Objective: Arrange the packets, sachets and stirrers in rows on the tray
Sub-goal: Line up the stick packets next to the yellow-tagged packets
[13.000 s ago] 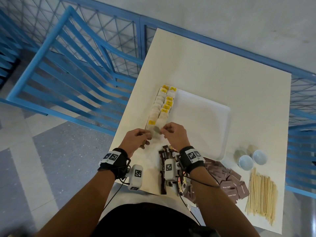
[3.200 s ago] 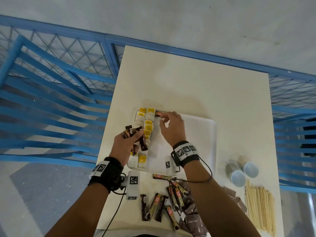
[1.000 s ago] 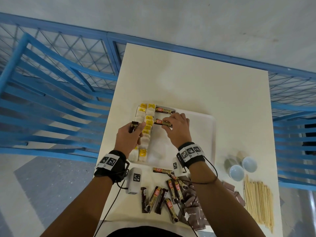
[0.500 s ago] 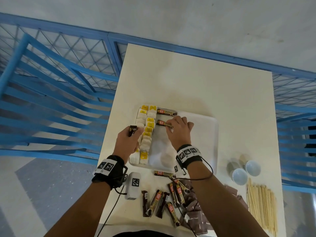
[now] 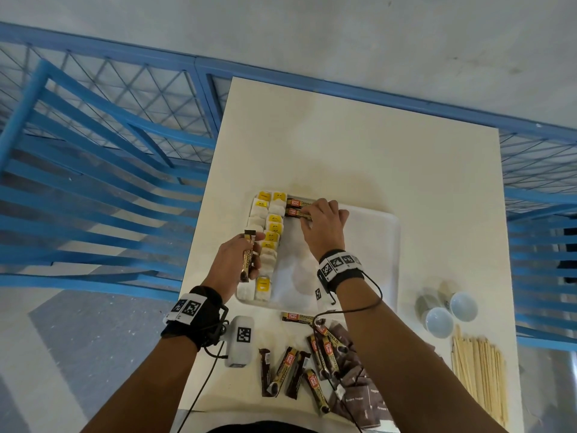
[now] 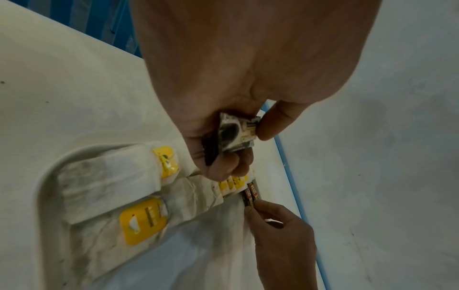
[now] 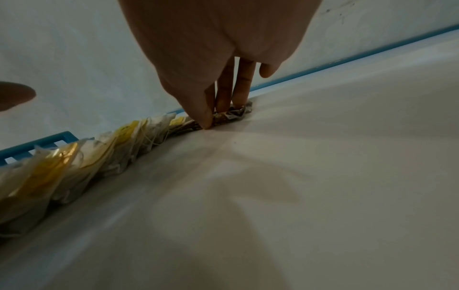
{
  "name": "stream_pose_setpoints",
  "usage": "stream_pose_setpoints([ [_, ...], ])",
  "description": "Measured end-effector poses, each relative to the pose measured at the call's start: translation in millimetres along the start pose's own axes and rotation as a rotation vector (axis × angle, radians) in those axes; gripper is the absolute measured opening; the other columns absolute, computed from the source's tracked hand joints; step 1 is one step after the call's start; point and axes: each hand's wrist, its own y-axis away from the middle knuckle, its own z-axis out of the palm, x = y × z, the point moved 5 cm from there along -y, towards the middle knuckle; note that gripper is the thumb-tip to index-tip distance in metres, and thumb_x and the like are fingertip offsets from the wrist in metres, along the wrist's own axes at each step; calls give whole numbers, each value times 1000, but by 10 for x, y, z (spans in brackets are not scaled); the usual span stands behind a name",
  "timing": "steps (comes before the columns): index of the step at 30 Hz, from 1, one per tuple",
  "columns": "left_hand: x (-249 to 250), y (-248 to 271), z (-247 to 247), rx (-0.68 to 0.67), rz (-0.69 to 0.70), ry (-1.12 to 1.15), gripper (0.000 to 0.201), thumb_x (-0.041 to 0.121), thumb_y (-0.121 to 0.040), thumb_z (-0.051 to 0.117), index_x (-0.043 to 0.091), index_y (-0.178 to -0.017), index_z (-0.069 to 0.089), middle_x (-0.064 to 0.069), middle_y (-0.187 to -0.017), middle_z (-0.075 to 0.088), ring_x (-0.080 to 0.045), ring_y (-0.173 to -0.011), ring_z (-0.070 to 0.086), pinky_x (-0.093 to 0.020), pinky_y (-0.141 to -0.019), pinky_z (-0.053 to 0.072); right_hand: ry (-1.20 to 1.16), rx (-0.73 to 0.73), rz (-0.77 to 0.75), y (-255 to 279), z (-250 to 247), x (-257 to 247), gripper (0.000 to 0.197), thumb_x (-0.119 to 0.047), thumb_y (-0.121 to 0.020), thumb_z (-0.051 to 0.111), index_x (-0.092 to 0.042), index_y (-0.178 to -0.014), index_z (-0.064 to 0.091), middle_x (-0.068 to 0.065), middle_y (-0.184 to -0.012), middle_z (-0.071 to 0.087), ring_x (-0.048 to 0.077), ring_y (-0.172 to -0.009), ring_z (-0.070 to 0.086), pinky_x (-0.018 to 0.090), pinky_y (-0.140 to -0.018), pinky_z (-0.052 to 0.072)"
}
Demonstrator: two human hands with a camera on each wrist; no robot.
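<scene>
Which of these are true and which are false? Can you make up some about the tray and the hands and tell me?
1. The left hand holds a coffee stick. True.
2. The wooden stirrers are already on the tray. False: they lie on the table, right of the tray.
3. The right hand presses a coffee stick down at the far end of the tray. True.
4. The tea bags with yellow tags sit along the tray's right side. False: they fill its left side.
5. Two coffee sticks lie on the tray, side by side. True.
</scene>
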Motion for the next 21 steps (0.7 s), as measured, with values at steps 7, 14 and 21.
stream_pose_setpoints([
  [7, -11, 2, 7, -12, 29, -58, 31, 3, -104, 43, 4, -122, 68, -12, -86, 56, -23, -64, 51, -32, -51, 38, -20, -15, 9, -16, 9, -2, 15, -21, -86, 70, -15, -100, 72, 2, -105, 58, 28, -99, 51, 40, -88, 30],
  [14, 70, 85, 88, -43, 97, -82, 17, 11, -103, 61, 6, -115, 71, -10, -86, 73, -26, -81, 69, -38, -68, 62, -214, 15, 34, 159, -227, -182, 22, -26, -88, 66, -21, -110, 68, -4, -103, 57, 18, -98, 52, 37, -88, 39],
  [21, 122, 119, 160, -42, 196, -239, 29, 7, -88, 79, 5, -115, 67, -15, -89, 75, -24, -73, 72, -31, -56, 55, -723, -370, 242, 399, -495, -623, 27, -49, -86, 75, -23, -93, 75, -10, -82, 73, 1, -75, 64, 11, -68, 49],
])
